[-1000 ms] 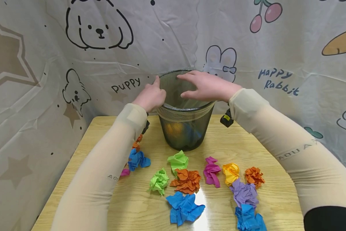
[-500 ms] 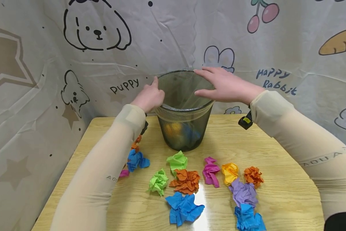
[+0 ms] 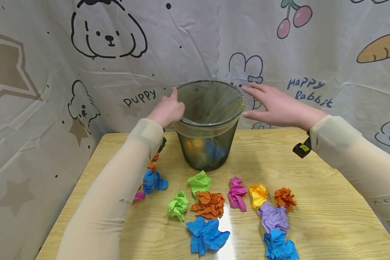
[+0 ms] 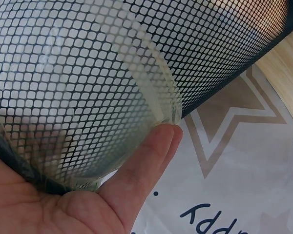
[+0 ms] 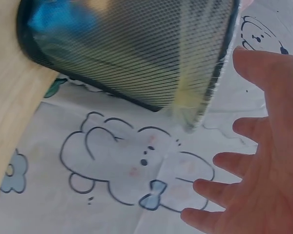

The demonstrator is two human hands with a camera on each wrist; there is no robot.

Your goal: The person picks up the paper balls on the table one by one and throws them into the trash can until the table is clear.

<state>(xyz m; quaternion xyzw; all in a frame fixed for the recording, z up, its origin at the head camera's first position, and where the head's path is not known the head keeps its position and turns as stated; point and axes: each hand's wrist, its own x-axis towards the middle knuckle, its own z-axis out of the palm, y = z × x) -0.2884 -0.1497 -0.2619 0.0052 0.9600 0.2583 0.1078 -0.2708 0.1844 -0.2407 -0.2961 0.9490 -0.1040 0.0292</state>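
A dark mesh wastebasket (image 3: 195,133) stands upright at the back of the table, lined with a thin, see-through yellowish bag (image 4: 156,83) folded over its rim. Blue and orange shapes show through its lower wall. My left hand (image 3: 168,109) grips the rim at the left side. In the left wrist view, fingers (image 4: 141,168) press the bag's folded edge from outside, and a skin-toned blur shows behind the mesh. Just off the right side of the rim, my right hand (image 3: 276,105) is held with fingers spread and nothing in it.
Crumpled paper balls lie in front of the basket: green (image 3: 178,205), orange (image 3: 209,205), blue (image 3: 208,234), magenta (image 3: 237,194), yellow (image 3: 258,195) and purple (image 3: 274,216). More paper (image 3: 154,180) lies beside my left forearm. A printed curtain (image 3: 188,39) hangs behind the wooden table (image 3: 328,187).
My right hand has moved right, from over the basket's opening to beyond its right rim, fingers still spread. The left hand stays at the rim. The paper balls have not moved.
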